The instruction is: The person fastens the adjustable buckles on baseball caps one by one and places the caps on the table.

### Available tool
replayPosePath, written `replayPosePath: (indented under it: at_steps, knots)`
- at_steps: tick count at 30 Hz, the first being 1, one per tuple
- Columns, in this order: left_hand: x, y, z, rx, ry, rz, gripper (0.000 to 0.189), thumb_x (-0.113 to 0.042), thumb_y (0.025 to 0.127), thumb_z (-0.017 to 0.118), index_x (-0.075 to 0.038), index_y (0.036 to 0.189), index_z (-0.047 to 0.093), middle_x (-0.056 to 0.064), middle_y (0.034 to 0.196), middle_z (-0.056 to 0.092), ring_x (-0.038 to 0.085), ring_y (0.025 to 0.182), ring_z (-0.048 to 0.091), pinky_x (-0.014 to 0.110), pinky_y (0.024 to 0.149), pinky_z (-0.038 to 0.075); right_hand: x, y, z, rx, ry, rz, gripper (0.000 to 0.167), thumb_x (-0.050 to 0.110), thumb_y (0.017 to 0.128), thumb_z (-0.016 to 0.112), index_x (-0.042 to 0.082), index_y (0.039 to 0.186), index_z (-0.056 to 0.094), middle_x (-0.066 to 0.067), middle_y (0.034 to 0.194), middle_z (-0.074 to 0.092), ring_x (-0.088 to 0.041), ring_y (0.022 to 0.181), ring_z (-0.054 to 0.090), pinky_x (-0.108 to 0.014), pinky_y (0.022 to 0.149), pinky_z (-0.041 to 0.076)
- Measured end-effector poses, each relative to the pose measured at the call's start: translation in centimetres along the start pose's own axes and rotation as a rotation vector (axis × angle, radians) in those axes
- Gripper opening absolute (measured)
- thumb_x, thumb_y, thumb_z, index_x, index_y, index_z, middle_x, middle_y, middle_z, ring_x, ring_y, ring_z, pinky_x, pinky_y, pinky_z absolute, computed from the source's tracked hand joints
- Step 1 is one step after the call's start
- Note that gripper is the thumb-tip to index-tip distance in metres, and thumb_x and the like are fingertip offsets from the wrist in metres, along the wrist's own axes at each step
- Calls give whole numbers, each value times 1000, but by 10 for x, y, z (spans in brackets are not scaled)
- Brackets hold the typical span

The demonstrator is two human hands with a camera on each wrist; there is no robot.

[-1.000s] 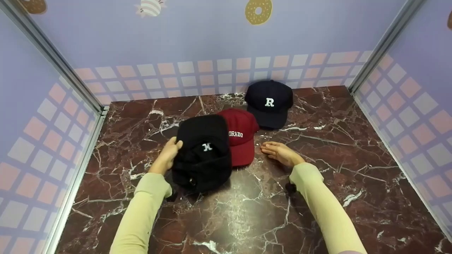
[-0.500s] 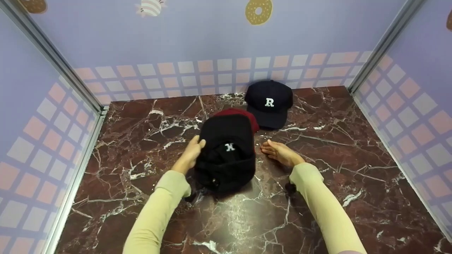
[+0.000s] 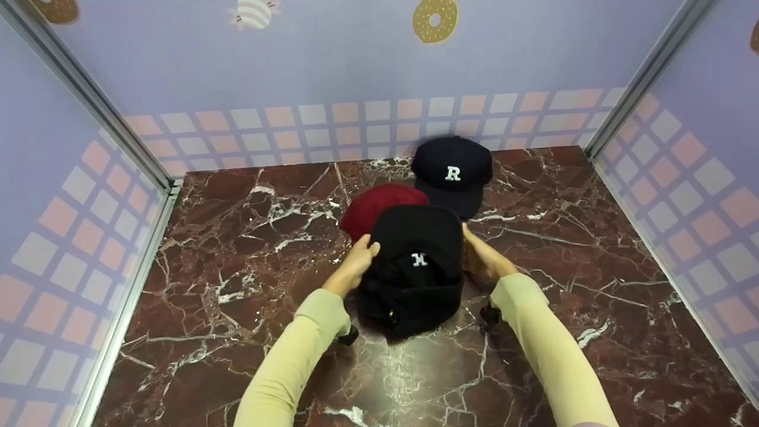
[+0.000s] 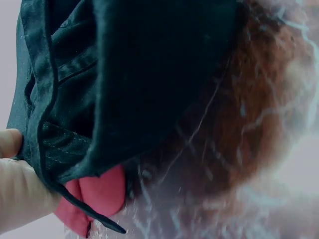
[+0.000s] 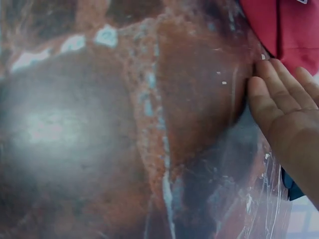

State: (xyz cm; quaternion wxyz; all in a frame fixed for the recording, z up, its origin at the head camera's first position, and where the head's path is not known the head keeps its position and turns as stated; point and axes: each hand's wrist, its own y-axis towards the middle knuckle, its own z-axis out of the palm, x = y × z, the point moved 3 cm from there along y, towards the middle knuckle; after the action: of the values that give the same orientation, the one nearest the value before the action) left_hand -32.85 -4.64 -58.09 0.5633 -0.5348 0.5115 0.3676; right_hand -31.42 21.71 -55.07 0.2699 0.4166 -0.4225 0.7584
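Observation:
A black baseball cap (image 3: 418, 284) with a small white emblem is tilted with its brim toward the back wall. My left hand (image 3: 353, 264) grips its left edge, thumb on top; the left wrist view shows the thumb and a finger pinching the black cap's (image 4: 159, 74) fabric. My right hand (image 3: 485, 255) is at the black cap's right edge; whether it touches is unclear. Its fingers look straight in the right wrist view, near the red cap (image 5: 284, 30). Behind the black cap lies the red cap (image 3: 385, 201), its lettering and brim hidden in the head view.
A navy cap (image 3: 452, 190) with a white R rests against the back wall, brim forward. All of this is on a dark red marble-patterned tabletop (image 3: 225, 320). Lilac panels (image 3: 332, 65) enclose the back and both sides.
My left hand has carried the black cap rightward across the red cap to beside my right hand. The red cap's left crown is uncovered now, its front covered. The navy cap has not moved.

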Motion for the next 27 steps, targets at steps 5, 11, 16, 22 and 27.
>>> replayPosePath:
  at_steps: [5, 11, 16, 22, 27]
  knots:
    - [-42, -34, 21, -5, -5, -31, 32, -13, 93, 37, 1, 122, 41, 16, 120, 47, 24, 108, 43, 37, 96, 35, 9, -8, -1, 113, 146, -50, 66, 63, 85, 18, 18, 128, 37, 0, 119, 53, -19, 111, 50, -43, 95, 36]
    - [-53, -44, 35, 0, -5, -44, 35, -12, 93, 37, 1, 126, 39, 17, 125, 45, 24, 113, 41, 37, 100, 31, 15, -17, -8, 100, 180, -64, 58, 62, 85, 19, 20, 115, 47, 1, 108, 58, -17, 102, 54, -41, 88, 43]
    - [-49, -41, 45, -21, 28, -12, 29, -9, 92, 38, 2, 118, 45, 17, 117, 50, 24, 107, 45, 36, 96, 34, 17, -23, -13, 63, 197, -47, 60, 60, 86, 18, 16, 109, 51, 0, 103, 61, -17, 97, 57, -39, 85, 45]
    - [-46, -38, 58, 10, 77, -29, 33, -13, 93, 38, 1, 122, 43, 17, 124, 47, 26, 116, 41, 37, 100, 31, 20, -30, -15, -93, 103, 51, 36, 41, 93, 33, 14, 96, 56, 2, 88, 65, -12, 81, 62, -29, 74, 49]
    - [-46, -37, 63, 24, 143, -36, 41, -18, 94, 38, 0, 130, 38, 17, 134, 41, 27, 125, 35, 38, 103, 28, 21, -37, -18, -154, 28, 96, 10, 8, 86, 45, 11, 95, 49, 2, 79, 65, -12, 71, 62, -26, 65, 51]
